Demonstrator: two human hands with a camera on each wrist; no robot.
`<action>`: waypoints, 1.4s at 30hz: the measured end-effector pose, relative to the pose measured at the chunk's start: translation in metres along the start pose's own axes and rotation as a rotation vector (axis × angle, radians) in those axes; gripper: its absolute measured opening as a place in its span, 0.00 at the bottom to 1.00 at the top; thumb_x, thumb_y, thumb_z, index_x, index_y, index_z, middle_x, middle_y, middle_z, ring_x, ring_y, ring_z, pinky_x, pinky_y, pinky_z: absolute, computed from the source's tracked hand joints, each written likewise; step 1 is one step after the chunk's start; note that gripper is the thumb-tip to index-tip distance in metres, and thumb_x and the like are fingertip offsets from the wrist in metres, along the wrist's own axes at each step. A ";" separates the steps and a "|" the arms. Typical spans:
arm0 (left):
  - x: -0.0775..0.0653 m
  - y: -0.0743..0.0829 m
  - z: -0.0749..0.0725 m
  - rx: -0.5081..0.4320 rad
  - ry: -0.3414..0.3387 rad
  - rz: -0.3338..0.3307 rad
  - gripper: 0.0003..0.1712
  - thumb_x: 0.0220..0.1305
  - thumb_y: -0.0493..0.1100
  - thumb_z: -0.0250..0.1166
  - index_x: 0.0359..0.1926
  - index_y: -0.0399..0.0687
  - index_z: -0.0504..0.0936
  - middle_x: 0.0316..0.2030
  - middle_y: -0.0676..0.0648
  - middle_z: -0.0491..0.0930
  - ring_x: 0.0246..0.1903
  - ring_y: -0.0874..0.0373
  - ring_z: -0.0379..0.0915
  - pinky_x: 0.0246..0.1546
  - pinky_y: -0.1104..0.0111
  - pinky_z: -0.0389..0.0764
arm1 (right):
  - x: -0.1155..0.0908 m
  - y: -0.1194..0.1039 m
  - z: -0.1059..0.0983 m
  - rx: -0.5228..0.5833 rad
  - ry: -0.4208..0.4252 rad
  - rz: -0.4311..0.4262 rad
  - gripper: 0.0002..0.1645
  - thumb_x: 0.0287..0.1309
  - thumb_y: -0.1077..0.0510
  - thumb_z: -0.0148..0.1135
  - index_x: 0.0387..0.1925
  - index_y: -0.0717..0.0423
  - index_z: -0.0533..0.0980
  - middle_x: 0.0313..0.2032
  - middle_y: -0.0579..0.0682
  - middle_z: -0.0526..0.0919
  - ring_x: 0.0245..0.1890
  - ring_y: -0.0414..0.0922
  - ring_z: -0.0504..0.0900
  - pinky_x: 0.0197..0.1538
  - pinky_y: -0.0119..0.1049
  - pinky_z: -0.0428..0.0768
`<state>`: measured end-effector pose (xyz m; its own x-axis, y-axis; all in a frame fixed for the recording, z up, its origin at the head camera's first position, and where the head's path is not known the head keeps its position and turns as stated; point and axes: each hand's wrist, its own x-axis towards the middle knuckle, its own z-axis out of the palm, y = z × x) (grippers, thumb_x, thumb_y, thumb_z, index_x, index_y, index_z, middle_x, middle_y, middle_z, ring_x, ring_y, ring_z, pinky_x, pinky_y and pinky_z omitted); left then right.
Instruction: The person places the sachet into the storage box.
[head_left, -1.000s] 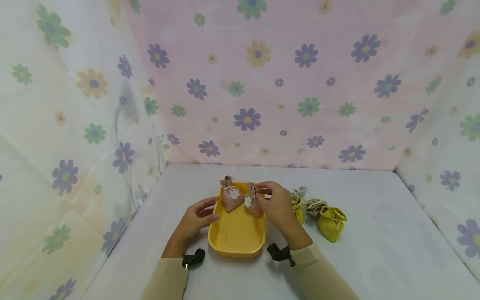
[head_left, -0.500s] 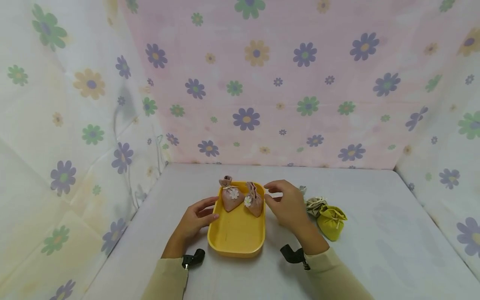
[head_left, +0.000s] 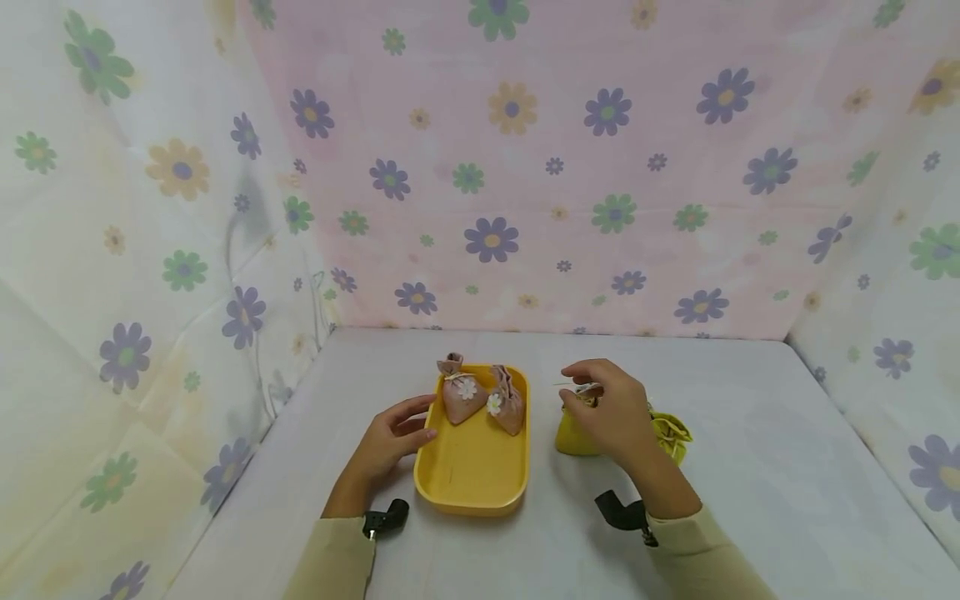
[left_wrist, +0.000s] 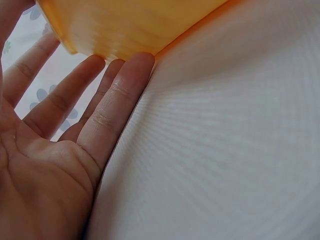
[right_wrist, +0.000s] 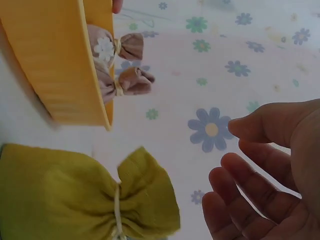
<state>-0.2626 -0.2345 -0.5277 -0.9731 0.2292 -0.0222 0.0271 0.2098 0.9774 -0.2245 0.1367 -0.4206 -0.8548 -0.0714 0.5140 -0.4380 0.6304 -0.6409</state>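
Observation:
My left hand (head_left: 390, 437) holds the left side of a yellow tray (head_left: 472, 507), thumb at the rim; in the left wrist view several fingers (left_wrist: 117, 100) touch its outer wall. Inside the tray's far end lie two pinkish drawstring pouches, the left one (head_left: 463, 404) and the right one (head_left: 510, 410), each with a white flower. My right hand (head_left: 618, 412) hovers over a yellow-green drawstring pouch (head_left: 574, 437) right of the tray. In the right wrist view, the thumb and fingers are apart with nothing between them, close to that pouch's tied neck (right_wrist: 117, 207).
Another yellow-green pouch (head_left: 672, 435) lies partly hidden behind the right hand. Something pale, perhaps a pouch top, shows between the right fingers. A white table (head_left: 787, 467) spreads beneath, with flower-printed cloth (head_left: 555, 208) at the back and sides.
My right hand has let go of the right pinkish pouch in the tray and moved right, over the yellow-green pouch. The left hand and the tray have stayed put.

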 end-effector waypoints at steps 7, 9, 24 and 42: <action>-0.002 0.000 0.002 -0.008 -0.006 0.002 0.32 0.64 0.46 0.74 0.68 0.64 0.77 0.72 0.50 0.72 0.68 0.44 0.74 0.58 0.59 0.84 | -0.002 0.009 -0.022 -0.020 -0.042 0.034 0.16 0.61 0.56 0.74 0.51 0.50 0.83 0.48 0.47 0.86 0.47 0.48 0.86 0.51 0.51 0.88; -0.002 0.000 0.002 -0.005 0.000 0.001 0.33 0.63 0.46 0.75 0.68 0.64 0.77 0.72 0.51 0.72 0.68 0.45 0.74 0.58 0.60 0.84 | -0.002 0.011 -0.027 -0.036 -0.056 0.038 0.15 0.62 0.56 0.73 0.50 0.50 0.83 0.47 0.46 0.85 0.46 0.46 0.86 0.51 0.51 0.88; -0.002 -0.002 0.000 -0.020 0.002 0.012 0.33 0.63 0.45 0.75 0.68 0.64 0.78 0.71 0.51 0.73 0.66 0.47 0.76 0.58 0.62 0.84 | -0.005 0.024 -0.038 -0.096 -0.208 0.091 0.26 0.60 0.50 0.75 0.57 0.52 0.81 0.51 0.51 0.85 0.49 0.50 0.85 0.54 0.56 0.85; -0.003 0.001 -0.001 -0.016 -0.012 0.034 0.32 0.64 0.45 0.74 0.68 0.64 0.77 0.70 0.50 0.74 0.65 0.44 0.76 0.56 0.62 0.85 | -0.007 0.033 -0.030 -0.114 -0.309 0.135 0.28 0.56 0.47 0.78 0.55 0.53 0.81 0.52 0.50 0.85 0.50 0.51 0.86 0.51 0.51 0.87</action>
<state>-0.2603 -0.2356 -0.5265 -0.9688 0.2477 0.0088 0.0566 0.1865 0.9808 -0.2248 0.1808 -0.4283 -0.9544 -0.2008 0.2209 -0.2961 0.7311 -0.6147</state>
